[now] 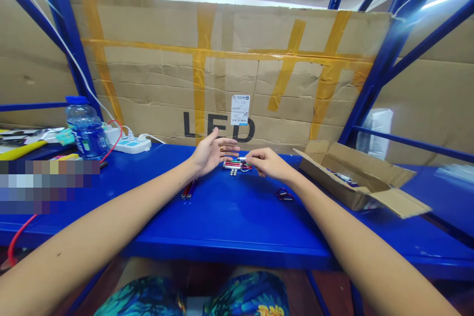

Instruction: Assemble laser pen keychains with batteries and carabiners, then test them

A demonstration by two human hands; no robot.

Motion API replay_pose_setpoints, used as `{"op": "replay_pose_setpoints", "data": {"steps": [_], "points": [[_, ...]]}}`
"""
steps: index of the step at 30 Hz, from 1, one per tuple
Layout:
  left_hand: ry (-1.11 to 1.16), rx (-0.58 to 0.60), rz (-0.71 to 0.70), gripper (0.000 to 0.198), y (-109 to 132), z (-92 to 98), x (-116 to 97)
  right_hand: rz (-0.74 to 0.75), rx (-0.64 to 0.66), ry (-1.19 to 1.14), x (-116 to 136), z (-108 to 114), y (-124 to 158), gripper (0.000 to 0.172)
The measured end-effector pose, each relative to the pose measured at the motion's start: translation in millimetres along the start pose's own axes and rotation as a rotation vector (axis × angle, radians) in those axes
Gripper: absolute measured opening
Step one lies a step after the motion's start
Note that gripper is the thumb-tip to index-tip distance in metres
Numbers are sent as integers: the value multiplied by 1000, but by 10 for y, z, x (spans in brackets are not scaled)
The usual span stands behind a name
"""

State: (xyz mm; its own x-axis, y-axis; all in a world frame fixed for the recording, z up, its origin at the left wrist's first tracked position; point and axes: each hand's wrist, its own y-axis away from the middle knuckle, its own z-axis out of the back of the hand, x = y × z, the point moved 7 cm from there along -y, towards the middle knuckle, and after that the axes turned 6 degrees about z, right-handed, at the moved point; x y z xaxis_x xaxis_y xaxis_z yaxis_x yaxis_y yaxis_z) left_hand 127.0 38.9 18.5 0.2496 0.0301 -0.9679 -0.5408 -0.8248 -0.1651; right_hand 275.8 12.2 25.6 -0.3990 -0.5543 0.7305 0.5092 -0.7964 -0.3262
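Note:
My left hand (217, 152) is raised over the blue table (222, 222), fingers spread and nothing in it. Facing it, my right hand (267, 162) pinches a small silver cylinder (241, 159) between thumb and fingertips. Just below and between the hands lies a row of coloured metal tubes (232, 164), partly hidden by the fingers. Several small silver round pieces (233, 172) sit in front of that row. Red and dark tubes (189, 190) lie below my left wrist. A dark red and black looped item (284, 195) rests beside my right forearm.
An open cardboard box (348, 177) with items inside stands at the right. At the left are a blue-capped bottle (87, 128), a white power strip (132, 144) and a red cable (17, 239). A large cardboard sheet (159, 89) and blue frame posts rise behind the table.

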Motion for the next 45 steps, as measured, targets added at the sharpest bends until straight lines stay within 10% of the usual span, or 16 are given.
{"op": "replay_pose_setpoints", "data": {"steps": [38,45], "points": [[53,-21,9,69,25,-28,-14,11,-87,-32,-7,60,0,28],[-202,-56,-65,30,16,-78,-10,5,-55,-56,-27,21,-3,34]]}}
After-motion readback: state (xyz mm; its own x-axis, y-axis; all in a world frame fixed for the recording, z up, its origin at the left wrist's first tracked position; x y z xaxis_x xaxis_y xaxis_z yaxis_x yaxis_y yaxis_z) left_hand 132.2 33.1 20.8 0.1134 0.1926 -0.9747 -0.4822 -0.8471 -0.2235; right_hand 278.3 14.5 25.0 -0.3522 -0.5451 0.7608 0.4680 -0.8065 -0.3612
